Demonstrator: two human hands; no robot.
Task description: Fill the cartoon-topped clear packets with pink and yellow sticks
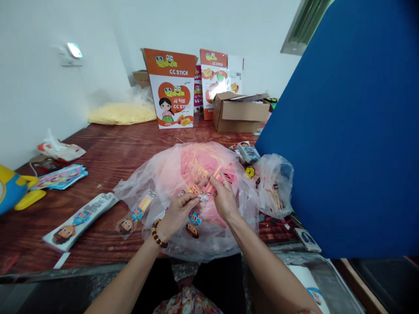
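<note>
A large clear plastic bag (157, 183) full of thin pink and yellow sticks lies on the wooden table in front of me. My left hand (176, 213), a bead bracelet at its wrist, pinches the mouth of a small clear packet (195, 216) printed with a cartoon figure. My right hand (222, 198) is closed on a small bundle of sticks (214, 178) at the packet's opening. Both hands meet over the middle of the bag.
A filled packet (135, 213) and a long white packet (81, 220) lie left of the bag. A smaller bag of sticks (275, 185) sits right. CC Stick cartons (172, 87) and a brown box (240, 112) stand behind. A blue panel (353, 131) walls the right.
</note>
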